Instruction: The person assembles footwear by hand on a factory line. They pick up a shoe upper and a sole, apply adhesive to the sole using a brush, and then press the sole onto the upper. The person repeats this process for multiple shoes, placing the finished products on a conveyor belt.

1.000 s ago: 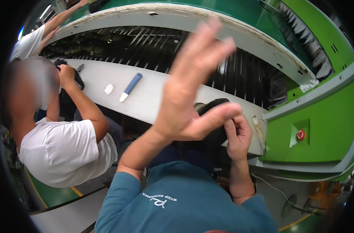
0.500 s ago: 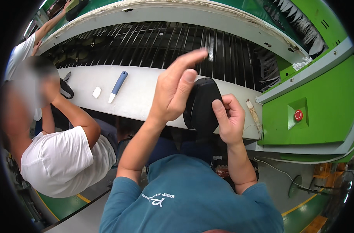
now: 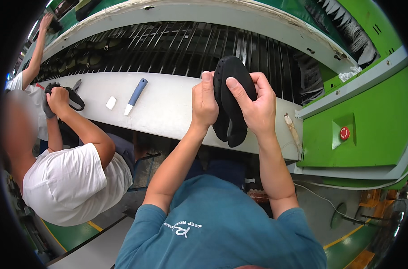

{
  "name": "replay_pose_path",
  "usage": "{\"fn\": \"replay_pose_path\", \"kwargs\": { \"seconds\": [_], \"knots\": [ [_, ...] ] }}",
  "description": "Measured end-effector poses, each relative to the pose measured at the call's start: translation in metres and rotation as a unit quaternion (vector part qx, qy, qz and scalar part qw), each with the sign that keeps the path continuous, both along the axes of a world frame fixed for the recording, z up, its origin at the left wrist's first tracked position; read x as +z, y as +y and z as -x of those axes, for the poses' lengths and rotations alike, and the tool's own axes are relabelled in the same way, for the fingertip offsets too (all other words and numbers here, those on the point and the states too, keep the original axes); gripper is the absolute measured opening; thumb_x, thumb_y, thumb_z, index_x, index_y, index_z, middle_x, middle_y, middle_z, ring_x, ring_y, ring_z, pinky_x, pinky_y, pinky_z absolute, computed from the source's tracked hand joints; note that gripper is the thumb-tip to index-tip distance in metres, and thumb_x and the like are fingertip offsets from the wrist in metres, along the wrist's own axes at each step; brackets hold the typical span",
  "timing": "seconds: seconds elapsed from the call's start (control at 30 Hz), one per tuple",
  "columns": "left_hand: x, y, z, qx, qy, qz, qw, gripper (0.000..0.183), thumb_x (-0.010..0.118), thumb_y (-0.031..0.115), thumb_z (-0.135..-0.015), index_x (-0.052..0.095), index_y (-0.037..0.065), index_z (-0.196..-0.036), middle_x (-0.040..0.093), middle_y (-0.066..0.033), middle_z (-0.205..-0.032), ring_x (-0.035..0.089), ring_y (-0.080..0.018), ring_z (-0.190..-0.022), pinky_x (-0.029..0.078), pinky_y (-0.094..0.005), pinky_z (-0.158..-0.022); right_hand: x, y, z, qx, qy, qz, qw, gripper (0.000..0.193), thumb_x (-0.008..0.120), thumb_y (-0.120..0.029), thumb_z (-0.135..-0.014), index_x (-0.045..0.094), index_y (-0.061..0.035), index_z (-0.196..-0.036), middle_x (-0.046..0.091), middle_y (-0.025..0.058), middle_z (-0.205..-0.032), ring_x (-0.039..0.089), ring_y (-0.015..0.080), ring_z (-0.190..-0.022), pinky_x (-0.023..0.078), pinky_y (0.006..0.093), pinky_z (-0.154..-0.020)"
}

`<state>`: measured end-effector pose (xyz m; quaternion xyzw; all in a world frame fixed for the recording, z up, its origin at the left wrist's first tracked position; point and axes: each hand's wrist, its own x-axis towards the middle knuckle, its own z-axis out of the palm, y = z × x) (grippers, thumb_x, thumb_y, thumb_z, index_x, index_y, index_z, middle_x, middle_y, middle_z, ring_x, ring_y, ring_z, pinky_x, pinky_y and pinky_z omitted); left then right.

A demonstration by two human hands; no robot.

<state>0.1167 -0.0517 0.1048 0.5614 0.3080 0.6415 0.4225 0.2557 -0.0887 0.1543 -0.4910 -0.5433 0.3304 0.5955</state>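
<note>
Between my hands, above the white work ledge, a black shoe sole (image 3: 234, 85) is held upright. It appears to have two layers: a thicker edge with small dots along the left, and a smooth, insole-shaped face on the right. The layers part at the lower end. My left hand (image 3: 205, 102) is closed on its left edge, thumb up. My right hand (image 3: 257, 101) grips the right side, thumb pressed on the smooth face and fingers behind it. Left of my hands, a blue-handled tool with a white tip (image 3: 136, 96) lies on the ledge.
A small white block (image 3: 111, 102) is beside the tool. Beyond the ledge (image 3: 168, 94) runs a roller conveyor (image 3: 168, 49) carrying dark shoe parts. At right, a wrapped stick (image 3: 292, 130) lies near a green machine (image 3: 369, 116) with a red button (image 3: 344, 133). A co-worker (image 3: 65, 179) sits close at left.
My left hand has come down from its raised, open pose and closed on the sole's left edge. My right hand and the sole have moved up and away from me.
</note>
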Motion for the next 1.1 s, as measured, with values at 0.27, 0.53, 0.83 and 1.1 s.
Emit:
{"fn": "replay_pose_path", "kwargs": {
  "seconds": [0.27, 0.53, 0.83, 1.1],
  "knots": [
    [-0.01, 0.011, -0.005, 0.051, 0.028, -0.019, 0.998, 0.067, 0.031, 0.038, -0.125, 0.076, -0.009, -0.108, 0.075, -0.0143, -0.079, 0.071, -0.0196, -0.074, 0.055, -0.035, -0.071, -0.001, 0.013, -0.004, 0.005, 0.005, 0.013, 1.0, 0.037, 0.093, -0.028, -0.097, 0.067, -0.0011, -0.097, 0.075, 0.0028, -0.084, 0.066, 0.0059, -0.076, 0.055, 0.0258, -0.068],
    [0.002, 0.004, -0.005, 0.078, 0.06, -0.024, 0.995, 0.06, 0.035, 0.035, -0.124, 0.077, -0.008, -0.121, 0.076, -0.018, -0.08, 0.075, -0.0247, -0.074, 0.056, -0.0372, -0.07, 0.001, 0.014, -0.005, 0.019, 0.023, 0.014, 0.999, 0.033, 0.092, -0.022, -0.096, 0.067, -0.0023, -0.096, 0.074, 0.0009, -0.086, 0.064, 0.0042, -0.077, 0.054, 0.024, -0.067],
    [0.034, -0.022, 0.014, -0.008, 0.138, -0.047, 0.989, 0.039, 0.059, 0.031, -0.116, 0.075, -0.004, -0.126, 0.079, -0.0216, -0.091, 0.08, -0.0322, -0.082, 0.06, -0.0379, -0.075, -0.007, -0.019, -0.01, 0.031, 0.026, -0.01, 0.999, 0.032, 0.09, -0.018, -0.098, 0.061, -0.0044, -0.097, 0.07, -0.0013, -0.084, 0.061, 0.0024, -0.077, 0.052, 0.0233, -0.067],
    [0.039, -0.042, 0.028, -0.041, 0.133, -0.087, 0.986, 0.044, 0.064, 0.036, -0.114, 0.073, -0.004, -0.129, 0.08, -0.0194, -0.093, 0.08, -0.0301, -0.079, 0.061, -0.036, -0.074, -0.009, -0.047, -0.003, 0.038, -0.002, -0.029, 0.999, 0.036, 0.094, -0.018, -0.094, 0.061, -0.0055, -0.097, 0.074, 0.0014, -0.081, 0.067, 0.0049, -0.074, 0.055, 0.0247, -0.064]
  ]
}}
